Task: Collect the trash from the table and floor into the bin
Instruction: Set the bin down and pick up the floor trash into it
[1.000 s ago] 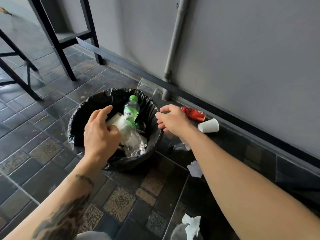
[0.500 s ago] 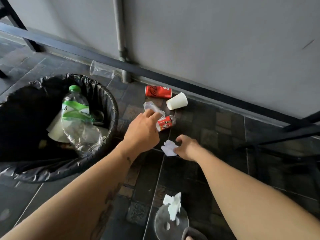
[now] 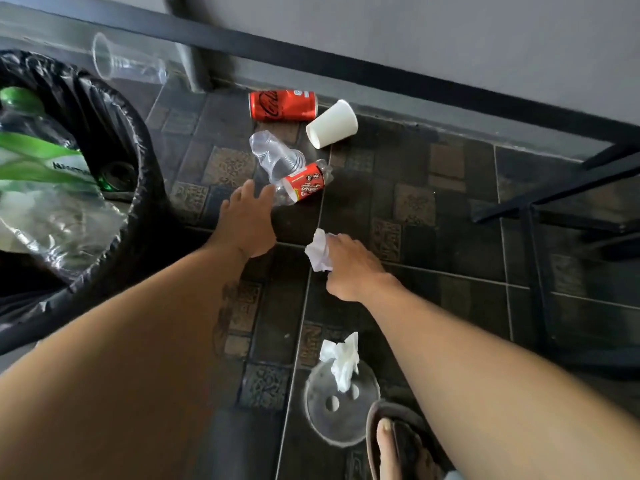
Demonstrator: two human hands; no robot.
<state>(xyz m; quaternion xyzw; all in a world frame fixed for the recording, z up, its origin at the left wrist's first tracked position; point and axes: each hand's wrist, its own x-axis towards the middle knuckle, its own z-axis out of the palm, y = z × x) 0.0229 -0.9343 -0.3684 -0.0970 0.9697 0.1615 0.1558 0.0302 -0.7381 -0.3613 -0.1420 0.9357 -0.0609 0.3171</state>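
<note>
The black-lined bin (image 3: 114, 109) stands at the left, holding a green-labelled plastic bottle (image 3: 45, 161). My right hand (image 3: 349, 265) grips a crumpled white tissue (image 3: 319, 251) just above the floor. My left hand (image 3: 247, 220) reaches out with fingers spread, its fingertips at the end of a crushed red-labelled bottle (image 3: 304, 183). Beside that bottle lies a clear plastic cup (image 3: 275, 154). Further back lie a red cola can (image 3: 282, 105) and a white paper cup (image 3: 332, 124). Another clear cup (image 3: 124, 62) lies behind the bin.
Near my sandalled foot (image 3: 394, 441) a clear round lid (image 3: 341, 401) lies with a second white tissue (image 3: 343, 358) on it. Black metal furniture legs (image 3: 540, 202) stand at the right. A grey pipe (image 3: 190, 60) runs down the wall behind.
Both hands left the bin and moved right to the floor trash. My right hand picked up the tissue; my left hand reached the crushed bottle.
</note>
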